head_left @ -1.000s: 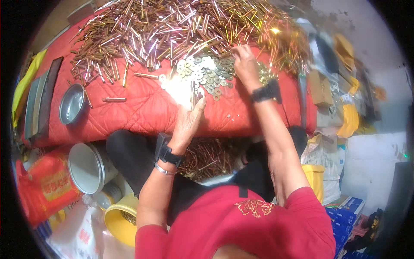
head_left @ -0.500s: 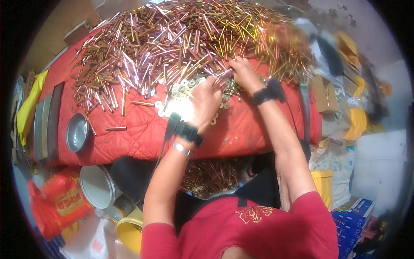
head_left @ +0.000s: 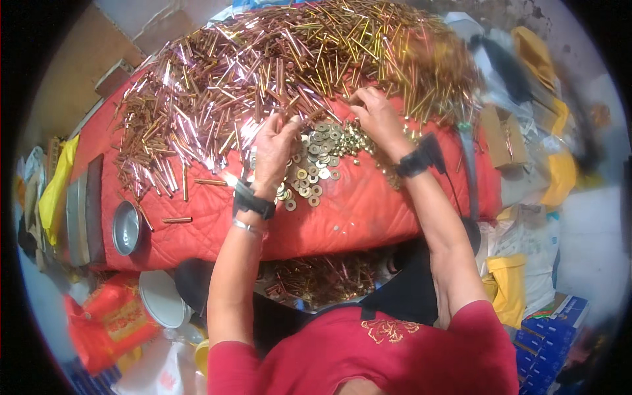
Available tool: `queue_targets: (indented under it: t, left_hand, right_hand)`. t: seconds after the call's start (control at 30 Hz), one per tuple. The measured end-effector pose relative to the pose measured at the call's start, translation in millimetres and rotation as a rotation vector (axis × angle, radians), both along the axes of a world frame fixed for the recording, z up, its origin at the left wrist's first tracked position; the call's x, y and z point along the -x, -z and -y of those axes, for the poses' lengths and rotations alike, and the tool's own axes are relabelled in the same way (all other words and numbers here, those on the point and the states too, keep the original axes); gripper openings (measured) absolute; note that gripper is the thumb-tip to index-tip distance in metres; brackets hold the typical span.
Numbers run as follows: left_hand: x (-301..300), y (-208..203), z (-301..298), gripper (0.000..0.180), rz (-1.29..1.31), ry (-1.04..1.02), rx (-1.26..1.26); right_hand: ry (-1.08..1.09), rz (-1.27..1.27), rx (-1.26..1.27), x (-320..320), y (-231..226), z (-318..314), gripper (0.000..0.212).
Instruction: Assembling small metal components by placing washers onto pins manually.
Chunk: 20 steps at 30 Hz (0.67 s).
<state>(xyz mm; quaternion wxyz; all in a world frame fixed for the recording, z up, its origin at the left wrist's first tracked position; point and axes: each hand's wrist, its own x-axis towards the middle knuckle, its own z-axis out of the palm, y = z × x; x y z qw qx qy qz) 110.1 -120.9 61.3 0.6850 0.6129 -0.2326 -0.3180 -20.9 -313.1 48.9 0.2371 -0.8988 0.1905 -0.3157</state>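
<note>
A large heap of metal rods or bolts (head_left: 224, 99), coppery to gold, covers the far part of the red quilted cloth (head_left: 342, 227). In front of it lie flat round washers (head_left: 316, 191), with a pile of small brass-coloured nuts (head_left: 349, 139) beside them on the right. My left hand (head_left: 273, 148) is at the left edge of the washers, fingers bent together by the rods. My right hand (head_left: 377, 118) is above the nuts at the heap's near edge, fingers curled and thumb close to them. Whatever either hand pinches is too small or hidden to make out.
A metal bowl (head_left: 126, 227) stands on the cloth at the left, near a loose rod (head_left: 177, 220). An open cardboard box (head_left: 503, 135) and yellow bags (head_left: 507, 289) are at the right. More rods (head_left: 322, 280) lie below the cloth's near edge, between my legs.
My left hand has moved left, away from my right hand, uncovering washers and nuts. My right hand has stayed nearly in place. The view has shifted slightly.
</note>
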Motion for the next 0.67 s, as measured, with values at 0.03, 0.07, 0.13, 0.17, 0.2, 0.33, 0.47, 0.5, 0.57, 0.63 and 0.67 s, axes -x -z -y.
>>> queue_targets:
  t: [0.03, 0.07, 0.13, 0.17, 0.2, 0.33, 0.47, 0.5, 0.57, 0.63, 0.67]
  left_hand:
    - [1.2, 0.7, -3.4, 0.015, -0.096, 0.005, 0.039]
    - [1.5, -1.1, -6.9, 0.016, -0.188, 0.01, 0.082]
    - [14.2, -6.8, -1.6, 0.014, -0.422, 0.024, 0.089]
    - [15.8, -3.1, 0.3, 0.012, -0.493, 0.077, 0.147]
    - [20.6, 0.6, 4.1, 0.01, -0.541, 0.063, 0.167]
    - [21.7, 11.9, 6.4, 0.012, -0.597, -0.004, 0.218]
    - [12.2, 5.2, -17.6, 0.01, -0.761, 0.067, 0.28]
    - [9.9, 0.7, -28.8, 0.012, -0.803, 0.055, 0.298]
    - [6.0, -4.6, -49.9, 0.018, -0.811, 0.091, 0.299]
    - [4.4, -15.2, -69.8, 0.02, -0.762, 0.107, 0.256]
    - [0.6, -15.0, -85.9, 0.023, -0.775, 0.11, 0.254]
  right_hand:
    - [-0.04, 0.082, -0.182, -2.9, -6.9, -12.7, 0.013]
    - [-0.068, 0.087, -0.3, -7.4, -16.5, -29.4, 0.013]
    - [-0.106, 0.097, -0.528, -14.1, -28.8, -55.4, 0.013]
    - [-0.161, 0.134, -0.496, -19.7, -23.8, -63.2, 0.013]
    - [-0.212, 0.164, -0.463, -23.0, -18.8, -69.2, 0.013]
    - [-0.293, 0.146, -0.225, -18.0, -15.4, -78.0, 0.016]
    - [-0.105, 0.18, 0.023, -12.1, -20.6, -26.8, 0.017]
    - [0.004, 0.066, 0.069, -14.9, -23.9, -9.1, 0.018]
    - [0.048, -0.058, 0.484, -23.5, -16.9, 27.9, 0.022]
    - [0.028, -0.201, 0.713, -35.5, -4.9, 62.1, 0.024]
    - [0.0, -0.27, 0.77, -42.5, -3.2, 65.0, 0.026]
